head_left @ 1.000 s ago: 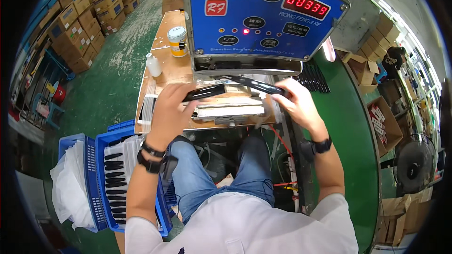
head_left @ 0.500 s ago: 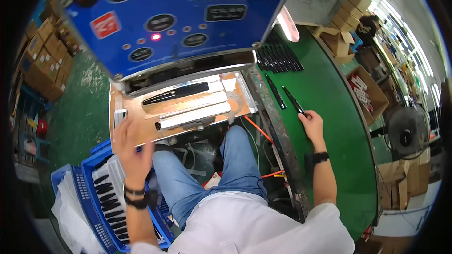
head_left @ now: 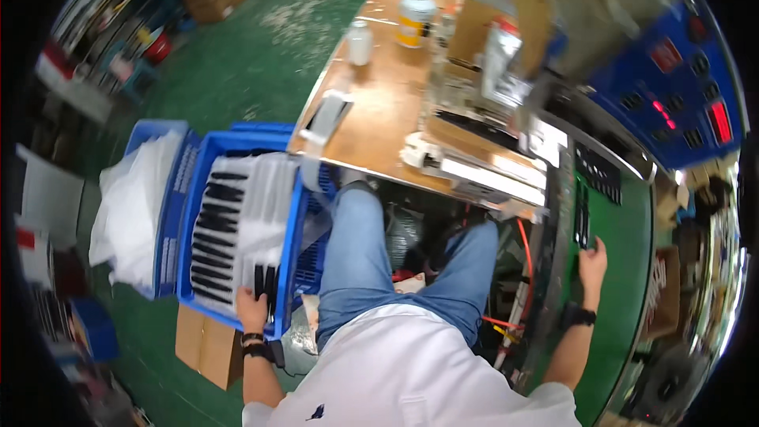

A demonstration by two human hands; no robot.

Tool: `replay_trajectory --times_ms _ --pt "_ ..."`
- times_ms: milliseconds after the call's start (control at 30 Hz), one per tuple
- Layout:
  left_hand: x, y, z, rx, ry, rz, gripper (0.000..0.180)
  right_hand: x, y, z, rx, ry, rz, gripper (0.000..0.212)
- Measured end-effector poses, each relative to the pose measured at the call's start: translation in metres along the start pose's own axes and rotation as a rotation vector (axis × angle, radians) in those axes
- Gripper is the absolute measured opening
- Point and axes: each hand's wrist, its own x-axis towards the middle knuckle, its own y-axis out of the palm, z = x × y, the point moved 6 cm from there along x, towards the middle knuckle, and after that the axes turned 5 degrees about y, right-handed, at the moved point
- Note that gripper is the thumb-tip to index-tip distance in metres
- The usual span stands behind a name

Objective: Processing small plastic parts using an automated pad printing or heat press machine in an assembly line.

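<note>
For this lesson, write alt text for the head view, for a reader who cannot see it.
A seated person's left hand reaches into a blue plastic crate of slim black parts, while the right hand rests by black strips on a green surface. A wooden workbench lies ahead.

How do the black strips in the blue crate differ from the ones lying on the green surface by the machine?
The black strips in the blue crate lie in a long column on white sheeting, many of them; the black strips on the green surface are only a few, lying bare. The left hand rests at the crate's strips, at its near end; the right hand sits just below the others. Both sets look like slim, dark, straight pieces.
</note>
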Motion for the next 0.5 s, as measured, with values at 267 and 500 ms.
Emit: replay_trajectory --times_ms 267,500 --pt "0.008 0.000 0.015 -0.271 -0.066 0.293 0.028 -0.008 -0.023 0.123 0.167 -0.230 0.120 0.044" --pt "0.028 -0.030 0.004 -0.492 0.044 0.357 0.017 -0.038 -0.015 0.275 0.356 -0.564 0.294 0.037"
